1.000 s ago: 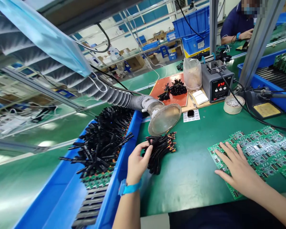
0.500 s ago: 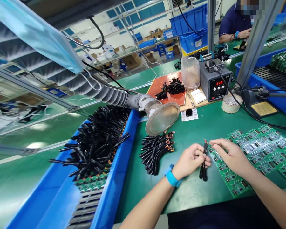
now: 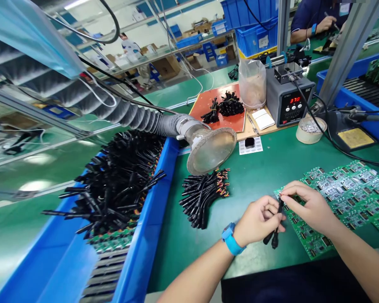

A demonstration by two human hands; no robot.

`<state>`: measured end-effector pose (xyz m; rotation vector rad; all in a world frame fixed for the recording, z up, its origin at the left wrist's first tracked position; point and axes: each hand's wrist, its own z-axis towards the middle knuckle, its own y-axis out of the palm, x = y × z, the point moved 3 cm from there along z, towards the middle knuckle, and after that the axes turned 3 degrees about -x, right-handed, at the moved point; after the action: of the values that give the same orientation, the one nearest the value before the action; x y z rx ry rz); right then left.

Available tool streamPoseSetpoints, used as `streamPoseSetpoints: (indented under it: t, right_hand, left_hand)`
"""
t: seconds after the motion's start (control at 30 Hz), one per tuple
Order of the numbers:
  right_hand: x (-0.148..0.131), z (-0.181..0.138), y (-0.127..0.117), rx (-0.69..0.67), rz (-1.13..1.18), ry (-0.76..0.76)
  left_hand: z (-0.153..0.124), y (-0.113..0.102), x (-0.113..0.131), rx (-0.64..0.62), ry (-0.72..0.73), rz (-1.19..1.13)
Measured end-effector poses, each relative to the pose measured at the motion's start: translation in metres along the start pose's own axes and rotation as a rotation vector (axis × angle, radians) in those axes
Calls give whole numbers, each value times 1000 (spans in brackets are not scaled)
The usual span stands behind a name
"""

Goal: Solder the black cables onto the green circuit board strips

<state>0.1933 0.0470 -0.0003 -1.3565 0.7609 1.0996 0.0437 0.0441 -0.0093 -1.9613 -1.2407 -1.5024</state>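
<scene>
My left hand point(image 3: 259, 220), a blue band at its wrist, is closed round a short black cable point(image 3: 275, 230) whose two plug ends hang below the fingers. My right hand point(image 3: 308, 206) pinches the upper end of that same cable, right at the left edge of a green circuit board panel point(image 3: 337, 198) lying on the green mat. A loose pile of similar black cables point(image 3: 202, 193) with orange and red wire tips lies to the left of my hands.
A blue bin point(image 3: 135, 235) heaped with black cables and boards stands at the left. A fume hose with a clear funnel point(image 3: 208, 149) hangs over the pile. Behind are a soldering station point(image 3: 287, 103), an orange board point(image 3: 222, 111), a plastic bag point(image 3: 252, 84) and another person's arm point(image 3: 312, 29).
My left hand left the cable pile with one cable and came right to the board panel. My right hand lifted off the boards and took the cable's top end.
</scene>
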Motion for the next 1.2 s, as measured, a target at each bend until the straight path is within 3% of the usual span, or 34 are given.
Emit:
streamPoseSetpoints:
  t: [0.17, 0.27, 0.53, 0.77, 0.9, 1.07, 1.2]
  right_hand:
    - [-4, -1, 2, -63, 14, -4]
    - [-7, 0, 3, -83, 45, 11]
    - [-1, 0, 4, -78, 195, 27]
    - [-9, -2, -2, -252, 285, -22]
    - [-10, -4, -3, -289, 250, -44]
    - [-7, -5, 1, -242, 136, -81]
    - [-3, -3, 4, -141, 8, -72]
  left_hand:
    - [5, -4, 3, 138, 87, -23]
    - [7, -6, 2, 159, 97, -95]
    - [9, 0, 2, 59, 35, -391]
    - [4, -2, -1, -141, -120, -501]
    - [2, -3, -2, -182, -161, -500]
    - [2, -1, 0, -149, -134, -335]
    - [1, -9, 8, 157, 153, 156]
